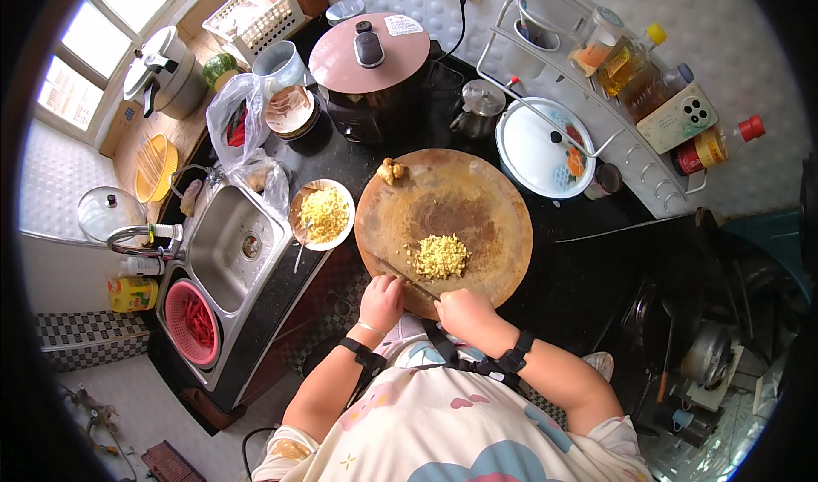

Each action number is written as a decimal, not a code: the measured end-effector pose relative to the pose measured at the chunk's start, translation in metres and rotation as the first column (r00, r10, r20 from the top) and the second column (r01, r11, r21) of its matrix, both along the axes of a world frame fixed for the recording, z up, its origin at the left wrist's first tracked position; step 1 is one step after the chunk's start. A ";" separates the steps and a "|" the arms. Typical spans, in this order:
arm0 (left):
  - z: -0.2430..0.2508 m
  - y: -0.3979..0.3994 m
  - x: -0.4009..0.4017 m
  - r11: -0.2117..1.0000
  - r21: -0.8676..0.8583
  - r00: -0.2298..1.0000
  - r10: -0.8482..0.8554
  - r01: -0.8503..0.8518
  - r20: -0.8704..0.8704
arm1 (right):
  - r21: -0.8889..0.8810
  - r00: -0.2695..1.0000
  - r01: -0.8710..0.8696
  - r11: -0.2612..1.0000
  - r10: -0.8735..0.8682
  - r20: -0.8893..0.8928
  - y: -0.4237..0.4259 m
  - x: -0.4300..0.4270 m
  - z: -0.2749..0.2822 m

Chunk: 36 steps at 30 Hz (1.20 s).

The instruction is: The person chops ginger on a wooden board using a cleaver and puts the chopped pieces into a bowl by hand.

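A round wooden chopping board (pixel 501 220) lies before me on a dark counter. My right hand (pixel 470 316) grips a knife (pixel 412 279), its blade seen nearly edge-on, slanting up and left across the board's near side. Against that blade, my left hand (pixel 381 303) has its fingers bent on the board; whether a small piece sits under them is hidden. Just beyond the knife is a heap of finely chopped yellow bits (pixel 441 256), probably ginger. A knob of ginger root (pixel 390 171) rests at the far left rim.
Left of the board stands a bowl (pixel 349 208) of chopped yellow bits with a spoon (pixel 300 252). A steel sink (pixel 220 252) and pink colander (pixel 171 316) of red chillies lie farther left. Behind are a lidded electric cooker (pixel 348 54) and enamel pot (pixel 533 137); a rack (pixel 546 111) holds bottles.
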<state>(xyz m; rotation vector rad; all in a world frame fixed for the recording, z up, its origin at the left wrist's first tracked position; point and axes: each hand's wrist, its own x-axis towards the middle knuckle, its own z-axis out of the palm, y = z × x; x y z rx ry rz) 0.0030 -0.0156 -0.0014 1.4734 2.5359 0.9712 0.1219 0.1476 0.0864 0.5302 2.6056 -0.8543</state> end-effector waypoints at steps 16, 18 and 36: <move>0.016 0.032 0.002 0.974 -0.069 0.977 0.213 -0.214 -0.023 | 0.102 0.997 0.007 0.995 0.002 -0.083 0.027 0.012 0.007; 0.008 0.038 0.002 0.955 -0.089 0.959 0.283 -0.283 -0.013 | 0.103 0.995 0.004 0.995 0.006 -0.100 0.026 0.013 0.009; 0.006 0.026 0.002 0.963 -0.125 0.971 0.239 -0.240 -0.022 | 0.071 0.999 0.046 0.996 -0.046 -0.003 0.009 0.001 0.005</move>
